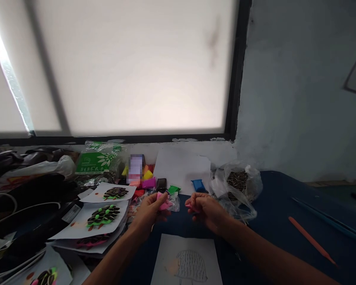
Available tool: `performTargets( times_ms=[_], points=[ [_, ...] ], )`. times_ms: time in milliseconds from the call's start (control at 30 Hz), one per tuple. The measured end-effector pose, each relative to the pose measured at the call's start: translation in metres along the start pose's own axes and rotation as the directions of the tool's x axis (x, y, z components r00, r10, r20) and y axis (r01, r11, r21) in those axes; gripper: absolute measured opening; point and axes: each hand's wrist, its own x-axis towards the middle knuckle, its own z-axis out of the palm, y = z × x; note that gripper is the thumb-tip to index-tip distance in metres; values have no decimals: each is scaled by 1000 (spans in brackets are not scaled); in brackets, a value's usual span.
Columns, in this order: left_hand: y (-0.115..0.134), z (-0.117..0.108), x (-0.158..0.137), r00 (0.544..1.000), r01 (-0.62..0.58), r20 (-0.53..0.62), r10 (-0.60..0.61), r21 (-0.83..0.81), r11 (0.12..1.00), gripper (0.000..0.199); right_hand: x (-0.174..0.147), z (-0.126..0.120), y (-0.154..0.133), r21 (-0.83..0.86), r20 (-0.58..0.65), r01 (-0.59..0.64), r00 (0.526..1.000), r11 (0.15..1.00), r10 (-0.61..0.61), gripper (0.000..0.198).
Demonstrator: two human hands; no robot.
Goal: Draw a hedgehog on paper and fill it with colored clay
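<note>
Left of the grip, seed-covered pictures (103, 215) appear finished. Pink clay (163, 202) is pinched in the left hand (152, 206); below, a drawing (191, 266) is left seedless. A pink bit (188, 205) is pinched by the right hand (207, 206).

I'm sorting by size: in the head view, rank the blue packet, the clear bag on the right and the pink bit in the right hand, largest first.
1. Clear bag
2. Blue packet
3. Pink bit, judged by what shows; the right hand may cover some.
</note>
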Motion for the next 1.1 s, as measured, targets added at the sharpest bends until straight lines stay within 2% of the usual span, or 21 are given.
performTargets(
  times_ms=[167, 267, 367, 667, 867, 1100],
  points=[
    [-5, -2, 1, 999, 1, 40, -1, -15, 1000, 43, -5, 7, -1, -142, -1, 117, 993, 983, -118, 16],
    [-6, -3, 1, 998, 13, 67, -11, -26, 1000, 41, -7, 12, 1, -246, 2, 219, 974, 944, -225, 14],
    [-6, -3, 2, 996, 25, 91, -21, -47, 999, 38, -7, 12, 5, -324, 2, 270, 958, 907, -285, 12],
    [-2, 0, -1, 986, 39, 165, -24, -88, 995, 15, 2, 5, 11, -402, 53, 275, 959, 873, -278, 21],
    [4, 1, -5, 979, 87, 189, -71, -78, 993, 17, 2, 3, 14, -444, 45, 324, 939, 835, -341, 22],
    [2, -2, -2, 971, 83, 230, -65, -71, 994, 23, 7, -2, 18, -433, 36, 344, 930, 833, -365, 25]
  ],
)
